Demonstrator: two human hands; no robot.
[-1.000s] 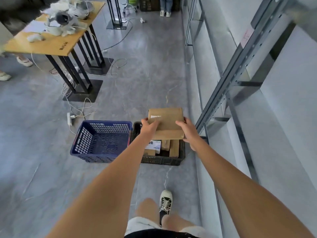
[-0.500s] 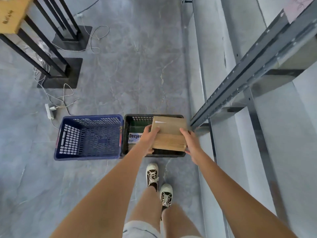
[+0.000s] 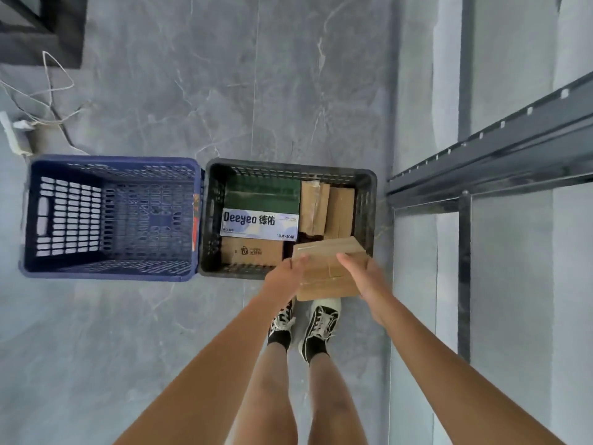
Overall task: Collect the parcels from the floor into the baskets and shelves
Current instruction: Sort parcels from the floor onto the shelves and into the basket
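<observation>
Both hands on cardboard box, over near-right corner of black basket.

Left hand [image 3: 286, 273] grips box's left edge, right hand [image 3: 364, 273] its right edge, fingers curled on top. Cardboard box [image 3: 330, 272] looks stiff, prob light, flat sides = easy two-side hold, edges best grip pts. Black basket [image 3: 369, 200] already holds several parcels w/ little room left; blue basket [image 3: 112, 162] just left of it, shelf frame [image 3: 487, 162] to its right.

Empty basket [image 3: 109, 216] left of, seemingly touching, parcel-filled basket [image 3: 369, 200]; shelving [image 3: 487, 155] right.
</observation>
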